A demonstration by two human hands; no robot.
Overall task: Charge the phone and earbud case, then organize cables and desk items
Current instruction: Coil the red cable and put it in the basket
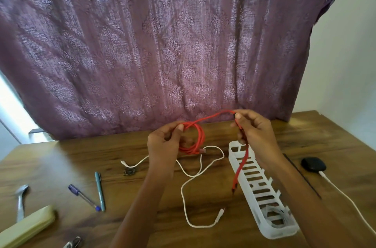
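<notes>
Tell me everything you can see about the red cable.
The red cable looks smooth and rubbery. Part of it is wound into a few loose loops that the left hand pinches at the top, so the coil hangs above the wooden table; one plug pokes out at the coil's bottom. A strand arcs over to the right hand, which pinches it, and the tail hangs down in front of the white slotted tray, ending in a dark plug.

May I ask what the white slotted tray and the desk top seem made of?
The white slotted tray: likely moulded plastic, matte, slightly translucent, with cut-out slots. The desk top: wood or wood-look laminate, judging by brown grain with a soft sheen.
</notes>
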